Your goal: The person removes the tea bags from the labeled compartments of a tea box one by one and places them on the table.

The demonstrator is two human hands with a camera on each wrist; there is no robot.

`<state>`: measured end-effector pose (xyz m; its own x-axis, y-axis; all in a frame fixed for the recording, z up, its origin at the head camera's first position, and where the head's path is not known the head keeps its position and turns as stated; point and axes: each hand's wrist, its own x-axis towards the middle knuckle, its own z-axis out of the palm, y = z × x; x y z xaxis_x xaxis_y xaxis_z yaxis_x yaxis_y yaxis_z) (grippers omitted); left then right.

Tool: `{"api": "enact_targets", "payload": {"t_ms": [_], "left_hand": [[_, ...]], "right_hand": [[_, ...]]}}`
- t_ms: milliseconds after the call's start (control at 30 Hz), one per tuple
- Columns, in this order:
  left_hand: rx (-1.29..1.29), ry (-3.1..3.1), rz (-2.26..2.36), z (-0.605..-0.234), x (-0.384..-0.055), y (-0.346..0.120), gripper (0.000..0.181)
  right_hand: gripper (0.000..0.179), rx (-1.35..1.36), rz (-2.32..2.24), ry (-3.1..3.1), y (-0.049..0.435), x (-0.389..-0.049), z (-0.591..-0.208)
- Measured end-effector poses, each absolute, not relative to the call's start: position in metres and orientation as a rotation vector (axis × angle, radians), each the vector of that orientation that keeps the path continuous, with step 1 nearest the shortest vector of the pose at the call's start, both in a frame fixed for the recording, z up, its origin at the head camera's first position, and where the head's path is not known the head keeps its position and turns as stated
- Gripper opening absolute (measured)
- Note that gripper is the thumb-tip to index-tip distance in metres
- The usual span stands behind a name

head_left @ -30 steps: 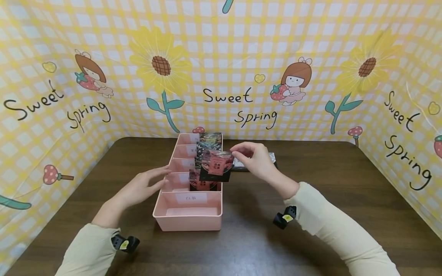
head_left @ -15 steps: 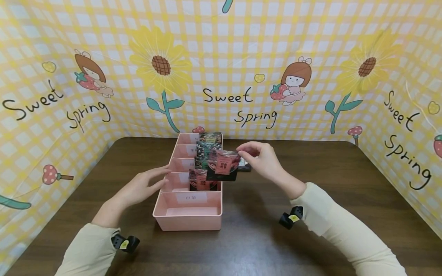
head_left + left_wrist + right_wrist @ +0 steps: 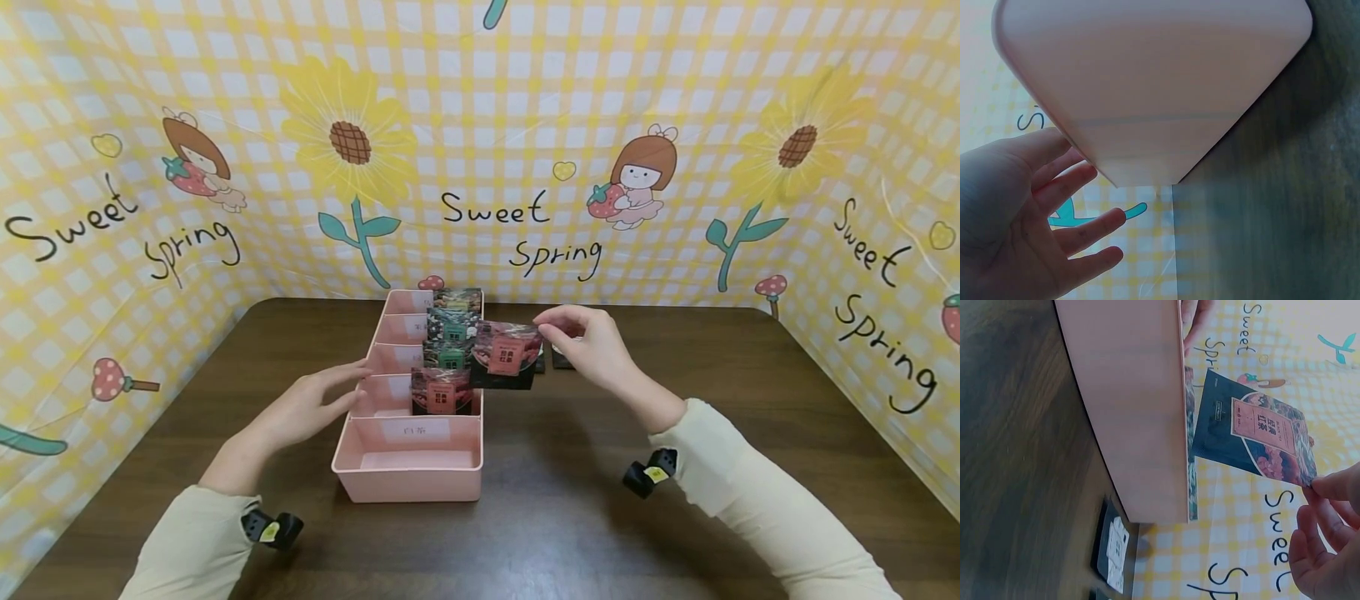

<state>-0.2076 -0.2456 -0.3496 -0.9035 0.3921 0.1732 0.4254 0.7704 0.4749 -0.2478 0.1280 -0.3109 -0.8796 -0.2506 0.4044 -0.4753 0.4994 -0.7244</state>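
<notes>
One sachet (image 3: 504, 357) hangs mid-frame, down-left of the right hand (image 3: 591, 347), whose fingers pinch its upper-right corner, while the left hand (image 3: 298, 408) rests relaxed fingers against the box (image 3: 407, 485).

I face a dark brown, wood-grained bench (image 3: 555, 467) with rounded far corners. Behind the bench and along both its sides hangs a creased yellow-and-white checked cloth (image 3: 487, 100). Beyond the bench's far edge I see printed sunflowers (image 3: 350, 143), cartoon girls (image 3: 637, 179) and black "Sweet Spring" lettering (image 3: 495, 208). Pale light glosses the bench top.
</notes>
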Motion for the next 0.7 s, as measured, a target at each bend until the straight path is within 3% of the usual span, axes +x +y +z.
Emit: {"api": "enact_targets", "payload": {"t_ms": [700], "left_hand": [[-0.671, -2.896, -0.813, -0.348, -0.207, -0.246, 0.04]], "right_hand": [[0.019, 0.539, 1.26, -2.53, 0.17, -0.257, -0.316]]}}
